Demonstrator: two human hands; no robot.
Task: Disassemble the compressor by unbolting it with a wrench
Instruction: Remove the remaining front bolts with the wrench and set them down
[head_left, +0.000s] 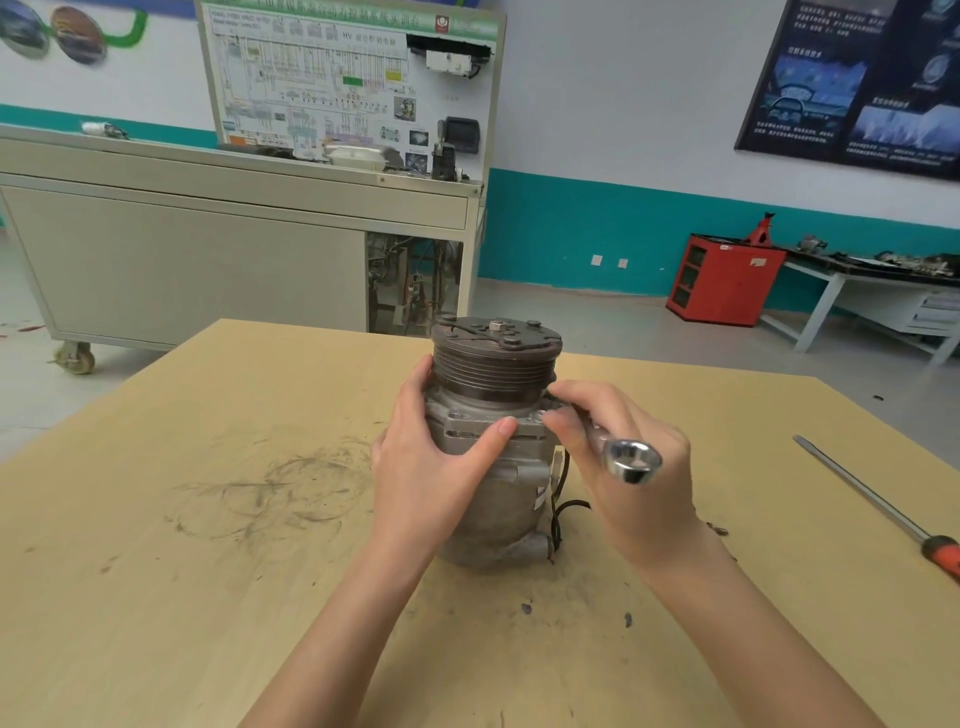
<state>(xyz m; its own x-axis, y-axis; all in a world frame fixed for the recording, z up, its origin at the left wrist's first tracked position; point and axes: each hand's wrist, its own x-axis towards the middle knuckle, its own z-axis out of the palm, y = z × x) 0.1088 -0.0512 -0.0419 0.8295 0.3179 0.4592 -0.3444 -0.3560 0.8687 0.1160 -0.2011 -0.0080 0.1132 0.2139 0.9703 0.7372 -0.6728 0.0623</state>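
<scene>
While the compressor (498, 499) stands upright on the tabletop (208, 571), pulley (493, 364) uppermost, the left grip (426, 467) is wrapped round its body, thumb laid across the front flange. The right grip (641, 501) is closed on the wrench (631, 460), whose free ring end points toward the camera while its far end reaches the flange bolts just under the pulley; whether it is seated on a bolt head I cannot tell. This looks like the unbolting step, with the housing not yet parted. Next the wrench needs a firm seat and a swing, with the body braced against turning.
</scene>
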